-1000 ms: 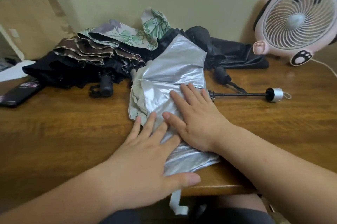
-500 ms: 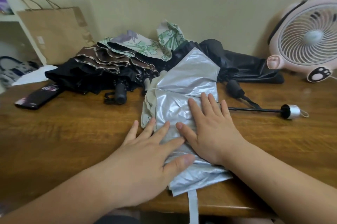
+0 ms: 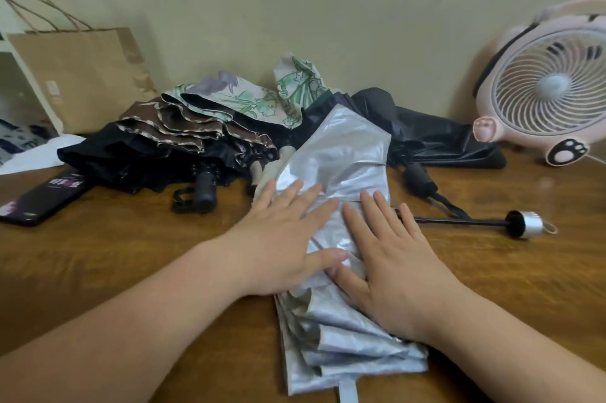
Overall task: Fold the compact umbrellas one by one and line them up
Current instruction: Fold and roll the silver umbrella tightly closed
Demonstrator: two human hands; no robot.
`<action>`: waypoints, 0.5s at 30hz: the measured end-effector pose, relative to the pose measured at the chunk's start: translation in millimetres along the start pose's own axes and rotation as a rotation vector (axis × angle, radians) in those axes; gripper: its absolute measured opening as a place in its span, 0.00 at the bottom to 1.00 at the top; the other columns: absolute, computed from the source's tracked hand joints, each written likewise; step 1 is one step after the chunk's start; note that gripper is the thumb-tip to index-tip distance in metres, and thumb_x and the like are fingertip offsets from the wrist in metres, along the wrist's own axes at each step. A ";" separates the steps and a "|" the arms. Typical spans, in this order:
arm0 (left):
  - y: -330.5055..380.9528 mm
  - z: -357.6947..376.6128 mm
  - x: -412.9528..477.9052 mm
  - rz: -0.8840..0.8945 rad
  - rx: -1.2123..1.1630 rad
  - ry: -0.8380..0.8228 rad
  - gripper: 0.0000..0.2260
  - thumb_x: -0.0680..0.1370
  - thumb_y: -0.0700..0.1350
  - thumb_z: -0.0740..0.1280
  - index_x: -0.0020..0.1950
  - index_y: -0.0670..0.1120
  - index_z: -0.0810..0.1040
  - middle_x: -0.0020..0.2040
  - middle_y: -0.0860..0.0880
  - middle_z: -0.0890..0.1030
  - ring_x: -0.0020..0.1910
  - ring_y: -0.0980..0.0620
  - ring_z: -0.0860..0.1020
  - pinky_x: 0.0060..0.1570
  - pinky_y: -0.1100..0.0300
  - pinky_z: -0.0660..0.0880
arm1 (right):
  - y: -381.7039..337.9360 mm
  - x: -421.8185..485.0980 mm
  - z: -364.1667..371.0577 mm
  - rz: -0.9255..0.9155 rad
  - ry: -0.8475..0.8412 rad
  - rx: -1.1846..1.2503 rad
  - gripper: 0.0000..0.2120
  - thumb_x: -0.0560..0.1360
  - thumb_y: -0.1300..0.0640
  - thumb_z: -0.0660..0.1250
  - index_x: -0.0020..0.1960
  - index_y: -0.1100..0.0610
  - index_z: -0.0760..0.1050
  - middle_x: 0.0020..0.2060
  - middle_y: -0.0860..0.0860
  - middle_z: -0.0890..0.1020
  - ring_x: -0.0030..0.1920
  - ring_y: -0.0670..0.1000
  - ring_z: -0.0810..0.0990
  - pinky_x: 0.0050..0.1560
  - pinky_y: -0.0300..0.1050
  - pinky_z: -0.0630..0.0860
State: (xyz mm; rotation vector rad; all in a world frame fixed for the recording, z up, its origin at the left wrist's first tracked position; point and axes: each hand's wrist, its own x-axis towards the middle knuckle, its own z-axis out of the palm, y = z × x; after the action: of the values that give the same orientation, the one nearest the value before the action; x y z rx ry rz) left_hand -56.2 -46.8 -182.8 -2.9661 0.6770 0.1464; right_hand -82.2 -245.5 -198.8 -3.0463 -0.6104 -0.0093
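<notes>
One wide wooden table (image 3: 114, 255) fills the lower frame and carries everything. Along its far side, at centre frame, is a heap of unfolded compacts: a brown umbrella (image 3: 170, 127), a floral umbrella (image 3: 249, 101) and a black umbrella (image 3: 436, 137) slumped to the right. In front of the heap, running from centre frame to the bottom edge, lies the silver umbrella (image 3: 347, 153), its canopy collapsed into loose pleats. A paper bag (image 3: 85, 74) stands upper left and a pink desk fan (image 3: 551, 97) upper right. The left hand (image 3: 282, 238) and right hand (image 3: 393, 265) lie side by side on the silver cloth, fingers straight and spread, palms pressing down, gripping nothing. A dark phone (image 3: 39, 199) sits at the left edge. The silver umbrella's thin shaft (image 3: 459, 221) pokes right, ending in a silver-capped handle (image 3: 524, 225). Its closing strap (image 3: 348, 391) hangs off the table at the bottom. The fabric looks light, thin and slick, likely to spring from its pleats once released; the ribs beneath are probably stiff yet easily bent. Sensible holds appear to be the handle for steadying and the pleated cloth near the strap for rolling tight.
</notes>
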 end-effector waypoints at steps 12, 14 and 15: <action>4.3 -14.5 -6.3 0.099 -0.242 -0.020 0.42 0.81 0.68 0.56 0.83 0.52 0.35 0.83 0.45 0.34 0.78 0.57 0.30 0.79 0.58 0.35 | -12.7 -44.0 -20.1 -0.247 0.308 0.212 0.36 0.75 0.35 0.62 0.79 0.49 0.62 0.81 0.46 0.59 0.81 0.43 0.53 0.77 0.37 0.51; 1.6 -7.9 1.1 0.074 -0.171 0.069 0.36 0.85 0.56 0.59 0.84 0.50 0.40 0.84 0.43 0.41 0.80 0.56 0.35 0.70 0.65 0.34 | -15.4 -56.1 -9.2 -0.279 0.317 0.180 0.35 0.77 0.34 0.61 0.78 0.51 0.64 0.81 0.50 0.61 0.81 0.49 0.56 0.76 0.46 0.57; -3.2 0.3 3.7 0.058 -0.060 0.180 0.35 0.83 0.60 0.60 0.84 0.56 0.43 0.85 0.47 0.43 0.82 0.53 0.38 0.78 0.51 0.35 | -16.4 -61.0 -2.1 -0.296 0.297 0.135 0.34 0.79 0.34 0.59 0.79 0.52 0.64 0.81 0.52 0.60 0.81 0.51 0.57 0.76 0.51 0.58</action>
State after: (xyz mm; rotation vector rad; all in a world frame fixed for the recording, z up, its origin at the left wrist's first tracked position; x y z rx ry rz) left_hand -51.5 -45.5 -183.3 -3.0443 0.7927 -0.1000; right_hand -144.7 -254.0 -197.0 -2.7203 -0.9789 -0.4015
